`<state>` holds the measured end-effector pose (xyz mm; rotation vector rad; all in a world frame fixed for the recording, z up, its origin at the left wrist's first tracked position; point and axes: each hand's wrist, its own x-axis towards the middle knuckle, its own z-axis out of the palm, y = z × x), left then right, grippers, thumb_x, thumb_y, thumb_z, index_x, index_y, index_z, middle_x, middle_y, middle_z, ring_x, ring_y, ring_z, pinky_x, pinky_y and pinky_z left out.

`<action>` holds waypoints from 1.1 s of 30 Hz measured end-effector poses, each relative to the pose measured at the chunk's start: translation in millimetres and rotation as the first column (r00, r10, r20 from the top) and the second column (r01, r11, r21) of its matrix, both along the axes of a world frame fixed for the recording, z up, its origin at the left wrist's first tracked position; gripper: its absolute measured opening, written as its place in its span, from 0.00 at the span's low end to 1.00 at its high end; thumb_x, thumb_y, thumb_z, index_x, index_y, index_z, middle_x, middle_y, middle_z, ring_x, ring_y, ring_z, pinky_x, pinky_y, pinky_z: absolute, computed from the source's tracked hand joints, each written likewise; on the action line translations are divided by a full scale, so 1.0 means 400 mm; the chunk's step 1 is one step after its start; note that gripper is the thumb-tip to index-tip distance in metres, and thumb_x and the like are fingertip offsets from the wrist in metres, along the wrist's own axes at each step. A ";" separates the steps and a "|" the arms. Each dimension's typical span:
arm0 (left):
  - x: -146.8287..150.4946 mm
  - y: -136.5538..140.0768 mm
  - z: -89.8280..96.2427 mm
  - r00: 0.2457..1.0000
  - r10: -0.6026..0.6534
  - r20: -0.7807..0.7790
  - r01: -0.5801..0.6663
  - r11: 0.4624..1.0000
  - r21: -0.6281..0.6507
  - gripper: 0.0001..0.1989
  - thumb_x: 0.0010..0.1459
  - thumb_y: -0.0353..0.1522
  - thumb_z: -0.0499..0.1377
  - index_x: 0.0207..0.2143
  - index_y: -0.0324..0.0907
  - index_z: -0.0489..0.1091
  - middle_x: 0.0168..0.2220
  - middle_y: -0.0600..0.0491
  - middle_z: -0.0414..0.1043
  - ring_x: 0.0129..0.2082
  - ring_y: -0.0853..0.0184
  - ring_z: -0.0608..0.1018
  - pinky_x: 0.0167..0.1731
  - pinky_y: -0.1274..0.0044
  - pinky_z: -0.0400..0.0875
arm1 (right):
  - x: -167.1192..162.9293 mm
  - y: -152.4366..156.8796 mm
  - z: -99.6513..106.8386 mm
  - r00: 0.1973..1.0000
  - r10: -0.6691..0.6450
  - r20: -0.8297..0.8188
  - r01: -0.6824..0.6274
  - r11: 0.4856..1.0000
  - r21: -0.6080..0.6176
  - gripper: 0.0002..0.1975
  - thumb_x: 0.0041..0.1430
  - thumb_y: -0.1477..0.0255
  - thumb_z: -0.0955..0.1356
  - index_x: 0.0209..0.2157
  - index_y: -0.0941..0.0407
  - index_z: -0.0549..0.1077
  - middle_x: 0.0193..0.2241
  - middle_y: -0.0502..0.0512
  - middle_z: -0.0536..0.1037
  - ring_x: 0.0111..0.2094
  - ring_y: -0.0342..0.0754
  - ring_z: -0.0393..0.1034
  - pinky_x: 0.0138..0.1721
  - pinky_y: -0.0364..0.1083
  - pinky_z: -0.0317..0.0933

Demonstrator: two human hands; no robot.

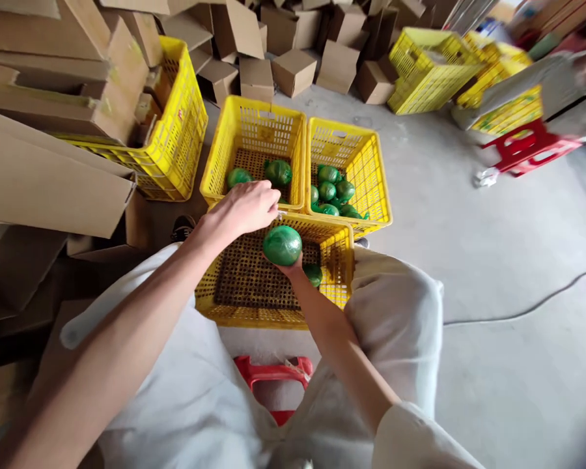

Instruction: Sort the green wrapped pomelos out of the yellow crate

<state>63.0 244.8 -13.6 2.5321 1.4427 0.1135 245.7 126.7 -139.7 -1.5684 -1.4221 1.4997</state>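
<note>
Concrete floor (493, 260) crowded with cardboard boxes (293, 68) and yellow crates: a seated person's right hand (289, 266) cups a green wrapped fruit (282, 245) from below over the nearest crate (254, 286), while the left hand (241, 208), fingers curled shut, hovers just beside it, near two crates (303, 137) holding more green fruit (329, 192)

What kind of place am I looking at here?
Probably a fruit packing area or warehouse floor. Yellow plastic crates hold green wrapped fruit, piles of cardboard boxes stand along the back, and the right hand holds one wrapped fruit over the nearest crate.
</note>
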 end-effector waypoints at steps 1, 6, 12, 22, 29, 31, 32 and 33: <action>-0.003 0.008 -0.002 0.999 0.029 0.020 -0.029 1.000 0.003 0.14 0.82 0.33 0.59 0.55 0.40 0.86 0.56 0.41 0.84 0.57 0.50 0.87 0.63 0.62 0.83 | -0.011 0.042 0.010 0.999 -0.043 -0.007 0.043 0.999 0.009 0.29 0.94 0.51 0.71 0.57 0.65 0.87 0.55 0.61 0.91 0.55 0.47 0.88 0.69 0.55 0.84; -0.032 0.020 0.015 0.974 0.196 0.114 -0.202 0.978 0.049 0.18 0.86 0.31 0.53 0.59 0.36 0.84 0.61 0.34 0.83 0.61 0.46 0.88 0.58 0.62 0.83 | 0.013 0.188 0.213 0.992 -0.113 -0.058 0.122 0.976 0.181 0.37 0.91 0.65 0.47 0.61 0.63 0.84 0.72 0.72 0.89 0.74 0.51 0.84 0.70 0.61 0.81; -0.057 -0.025 0.007 0.977 0.186 0.103 -0.186 0.982 -0.007 0.09 0.87 0.37 0.66 0.56 0.40 0.83 0.55 0.45 0.85 0.57 0.54 0.88 0.64 0.58 0.88 | 0.170 0.171 0.549 0.999 -0.033 -0.035 0.042 0.954 0.297 0.40 0.86 0.62 0.50 0.59 0.68 0.88 0.76 0.80 0.85 0.89 0.48 0.69 0.82 0.65 0.67; -0.057 -0.028 -0.179 0.964 -0.079 -0.254 -0.017 0.934 -0.356 0.19 0.83 0.48 0.74 0.58 0.42 0.84 0.57 0.44 0.86 0.57 0.54 0.89 0.63 0.56 0.90 | 0.471 -0.109 0.403 0.275 -0.464 -0.842 0.825 0.564 -0.041 0.14 0.80 0.60 0.69 0.44 0.44 0.88 0.47 0.50 0.95 0.63 0.47 0.94 0.56 0.50 0.92; 0.121 -0.108 -0.307 0.875 -0.371 -0.311 0.231 0.884 -0.406 0.22 0.83 0.48 0.75 0.65 0.41 0.83 0.64 0.41 0.85 0.64 0.50 0.88 0.68 0.51 0.89 | 0.546 -0.250 0.362 -0.034 -0.440 -0.897 0.871 0.428 -0.243 0.11 0.68 0.62 0.72 0.43 0.42 0.91 0.49 0.47 0.95 0.63 0.48 0.92 0.63 0.51 0.91; 0.192 -0.151 -0.368 0.837 -0.467 -0.285 0.326 0.845 -0.424 0.22 0.83 0.47 0.75 0.66 0.42 0.83 0.66 0.41 0.84 0.64 0.50 0.88 0.68 0.52 0.89 | 0.578 -0.265 0.337 -0.080 -0.378 -0.922 0.863 0.437 -0.254 0.11 0.67 0.63 0.73 0.45 0.43 0.90 0.49 0.48 0.94 0.63 0.50 0.91 0.63 0.55 0.90; 0.225 -0.170 -0.400 0.818 -0.503 -0.280 0.362 0.828 -0.428 0.22 0.83 0.46 0.75 0.67 0.42 0.83 0.66 0.41 0.84 0.64 0.50 0.88 0.68 0.52 0.89 | 0.598 -0.270 0.320 -0.084 -0.342 -0.936 0.846 0.472 -0.248 0.13 0.68 0.62 0.72 0.46 0.44 0.90 0.48 0.49 0.94 0.63 0.49 0.90 0.61 0.57 0.90; 0.256 -0.187 -0.433 0.800 -0.532 -0.279 0.393 0.815 -0.426 0.23 0.83 0.46 0.75 0.69 0.43 0.82 0.68 0.41 0.83 0.64 0.50 0.87 0.68 0.52 0.89 | 0.621 -0.275 0.300 -0.076 -0.297 -0.952 0.820 0.524 -0.229 0.15 0.69 0.61 0.70 0.48 0.46 0.90 0.49 0.50 0.93 0.63 0.48 0.88 0.60 0.56 0.89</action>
